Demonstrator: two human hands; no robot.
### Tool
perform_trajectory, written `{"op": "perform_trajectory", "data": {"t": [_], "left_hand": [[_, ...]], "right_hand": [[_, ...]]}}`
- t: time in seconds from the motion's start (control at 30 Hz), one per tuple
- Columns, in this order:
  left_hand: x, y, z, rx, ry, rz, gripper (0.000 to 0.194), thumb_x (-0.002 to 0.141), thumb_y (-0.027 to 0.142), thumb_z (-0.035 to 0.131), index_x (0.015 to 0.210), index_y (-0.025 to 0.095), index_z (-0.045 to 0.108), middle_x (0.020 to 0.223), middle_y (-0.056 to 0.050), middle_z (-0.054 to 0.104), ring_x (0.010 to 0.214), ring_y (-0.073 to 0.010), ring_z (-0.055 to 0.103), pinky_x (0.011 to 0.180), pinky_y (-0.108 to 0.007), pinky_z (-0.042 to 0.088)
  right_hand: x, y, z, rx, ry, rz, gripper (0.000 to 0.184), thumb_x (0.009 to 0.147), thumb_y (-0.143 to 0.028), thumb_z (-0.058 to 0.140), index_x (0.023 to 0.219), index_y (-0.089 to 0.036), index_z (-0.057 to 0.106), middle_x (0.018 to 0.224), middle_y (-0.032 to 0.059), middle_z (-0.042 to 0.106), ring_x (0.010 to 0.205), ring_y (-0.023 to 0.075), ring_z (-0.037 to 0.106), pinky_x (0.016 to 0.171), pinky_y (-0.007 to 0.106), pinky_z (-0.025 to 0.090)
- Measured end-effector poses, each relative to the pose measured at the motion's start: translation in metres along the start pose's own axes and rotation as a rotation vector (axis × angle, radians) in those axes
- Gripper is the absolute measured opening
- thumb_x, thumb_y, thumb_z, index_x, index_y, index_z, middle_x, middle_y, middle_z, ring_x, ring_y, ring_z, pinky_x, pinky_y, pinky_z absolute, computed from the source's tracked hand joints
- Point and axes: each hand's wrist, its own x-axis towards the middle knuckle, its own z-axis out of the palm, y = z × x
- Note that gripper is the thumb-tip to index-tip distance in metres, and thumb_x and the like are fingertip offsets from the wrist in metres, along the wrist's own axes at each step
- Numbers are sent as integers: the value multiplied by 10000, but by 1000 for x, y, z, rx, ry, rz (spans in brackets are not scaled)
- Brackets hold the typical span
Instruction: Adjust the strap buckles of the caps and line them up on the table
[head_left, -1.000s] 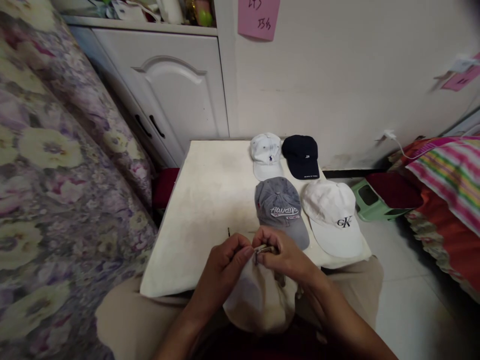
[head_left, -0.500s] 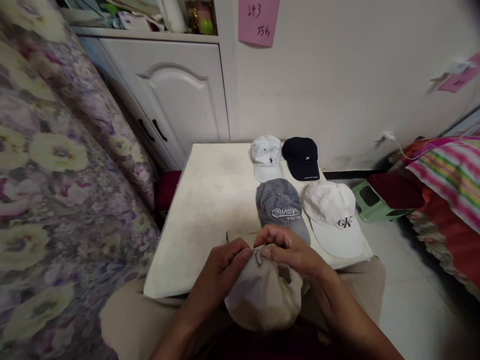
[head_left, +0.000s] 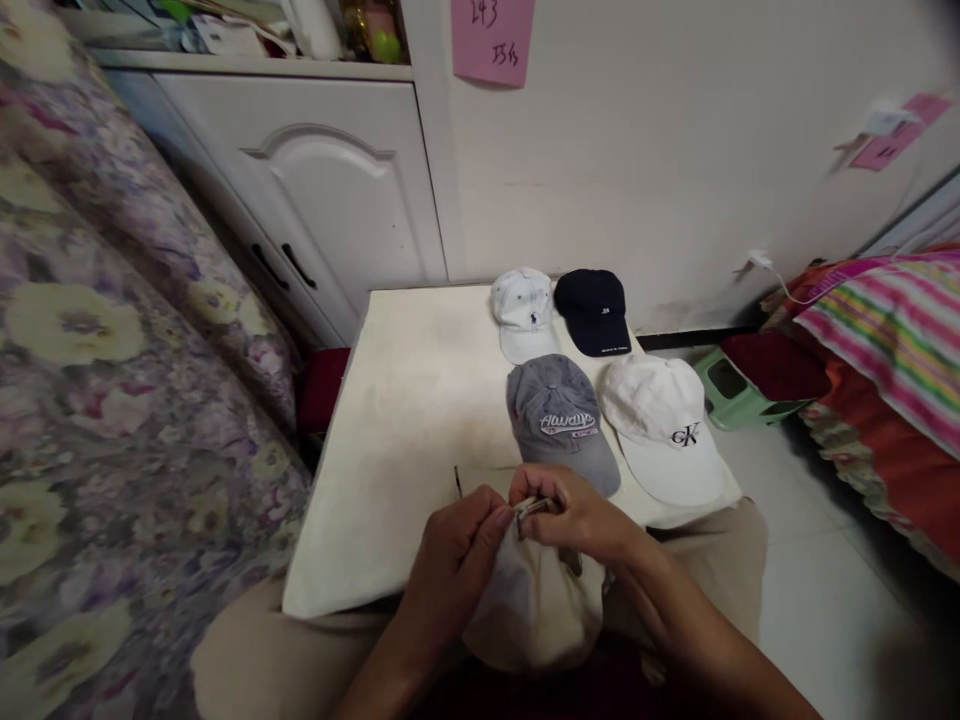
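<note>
A beige cap (head_left: 536, 610) is held over my lap at the table's near edge, its back opening and strap facing up. My left hand (head_left: 461, 540) is closed on the cap's edge beside the metal buckle, thumb on top. With fingers curled, my right hand (head_left: 574, 510) pinches the strap (head_left: 534, 503) at the buckle. Just beyond my hands lies a grey cap (head_left: 559, 420) with "Always" lettering. A white cap (head_left: 664, 425) marked "CK" is to its right. Behind them sit a small white cap (head_left: 523, 312) and a navy cap (head_left: 595, 312).
The caps lie on a cream-covered table (head_left: 405, 400). A floral curtain (head_left: 135, 400) hangs at the left by a white cabinet (head_left: 322, 180). On the right are a green stool (head_left: 731, 395) with a dark red top and a bed with a striped cover (head_left: 892, 330).
The strap end has lifted at the buckle and now shows between my right fingers. The beige cap has tilted slightly, and the whole view has shifted a little.
</note>
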Motion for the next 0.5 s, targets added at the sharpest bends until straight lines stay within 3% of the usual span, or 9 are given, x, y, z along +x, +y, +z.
{"op": "perform_trajectory", "data": {"t": [0.2,0.5], "left_hand": [[3,-9,-14,-108,-49,-85,367,972,422,454,686,194,482,620,37,441,602,-137,413,566,-253,320],[5,-14,-18,-129,-70,-64,349,968,390,465,677,197,462,615,43,427,590,-131,400,560,-251,319]], "right_hand": [[2,0,-1,192,-34,18,292,700,-258,802,918,-165,632,760,-17,609,621,91,486,564,208,351],[10,-8,20,79,93,20,185,657,-140,699,763,-177,551,625,-67,503,535,72,376,473,186,282]]}}
